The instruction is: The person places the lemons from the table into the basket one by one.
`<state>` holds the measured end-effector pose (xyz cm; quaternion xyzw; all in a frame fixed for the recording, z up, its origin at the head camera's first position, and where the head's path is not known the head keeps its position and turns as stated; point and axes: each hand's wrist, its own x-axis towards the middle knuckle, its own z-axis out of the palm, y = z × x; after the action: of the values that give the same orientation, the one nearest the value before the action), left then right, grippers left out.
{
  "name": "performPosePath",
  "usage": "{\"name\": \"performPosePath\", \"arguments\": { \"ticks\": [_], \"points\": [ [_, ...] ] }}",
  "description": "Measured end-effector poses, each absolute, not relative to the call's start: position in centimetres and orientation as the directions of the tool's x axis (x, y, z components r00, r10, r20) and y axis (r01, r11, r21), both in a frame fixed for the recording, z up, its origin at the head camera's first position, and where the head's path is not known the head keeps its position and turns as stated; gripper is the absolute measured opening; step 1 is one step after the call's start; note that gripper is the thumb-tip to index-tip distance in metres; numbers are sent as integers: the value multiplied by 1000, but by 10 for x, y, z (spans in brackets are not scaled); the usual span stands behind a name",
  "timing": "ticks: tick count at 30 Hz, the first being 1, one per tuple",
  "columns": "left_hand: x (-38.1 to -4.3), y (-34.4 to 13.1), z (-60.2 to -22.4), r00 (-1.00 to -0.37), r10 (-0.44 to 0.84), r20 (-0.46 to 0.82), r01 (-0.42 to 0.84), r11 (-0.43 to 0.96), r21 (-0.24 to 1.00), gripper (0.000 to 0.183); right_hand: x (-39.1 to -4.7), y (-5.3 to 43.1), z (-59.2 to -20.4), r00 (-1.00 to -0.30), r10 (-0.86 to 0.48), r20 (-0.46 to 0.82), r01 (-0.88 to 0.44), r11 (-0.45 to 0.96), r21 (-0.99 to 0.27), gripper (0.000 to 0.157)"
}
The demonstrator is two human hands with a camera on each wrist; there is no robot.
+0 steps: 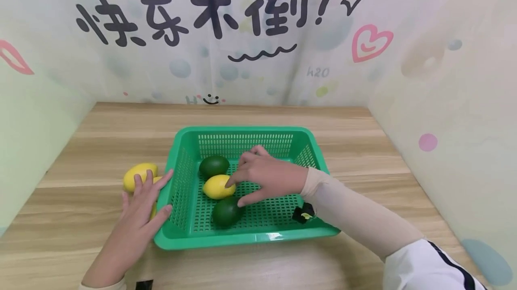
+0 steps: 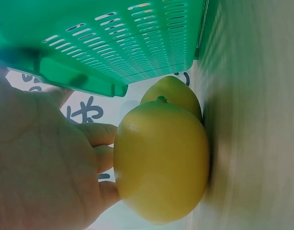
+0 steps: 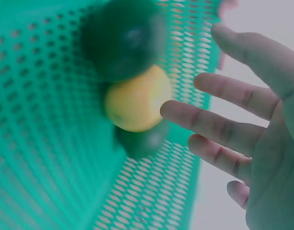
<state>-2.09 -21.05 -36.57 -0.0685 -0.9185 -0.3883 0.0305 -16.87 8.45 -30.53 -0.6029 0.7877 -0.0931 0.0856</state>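
A green plastic basket holds one yellow lemon between two dark green, smooth, egg-shaped fruits, one farther back and one in front. Over the basket, my right hand has its fingers spread above the fruit. Its index fingertip overlaps the lemon, and nothing is gripped. My left hand lies along the basket's left side, thumb and index finger at the rim. Under that hand, lemons sit on the table outside the basket; the left wrist view shows a near lemon against the fingers and another lemon behind it.
The basket stands on a wood-grain table. A printed curtain with black characters rises behind the table, and pale walls flank both sides. A small black piece shows at the bottom edge beside the left wrist.
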Motion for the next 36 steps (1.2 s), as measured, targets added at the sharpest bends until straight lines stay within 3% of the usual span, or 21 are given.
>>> {"name": "performPosePath", "arguments": {
  "ticks": [18, 28, 32, 36],
  "points": [
    [-21, -210, -365, -989, 108, 97, 145, 684, 715, 62, -183, 177, -262, -521, -835, 176, -850, 490, -192, 44],
    [-21, -211, -364, -989, 109, 101, 148, 693, 706, 61, -179, 209, -270, -667, -724, 176, -741, 619, -261, 44],
    [-21, -211, -364, -988, 112, 105, 154, 694, 703, 62, -178, 221, -278, -731, -655, 193, -681, 679, -275, 33],
    [-20, -211, -363, -988, 114, 101, 152, 705, 693, 62, -176, 233, -292, -794, -571, 209, -608, 746, -272, 38]
  ]
}}
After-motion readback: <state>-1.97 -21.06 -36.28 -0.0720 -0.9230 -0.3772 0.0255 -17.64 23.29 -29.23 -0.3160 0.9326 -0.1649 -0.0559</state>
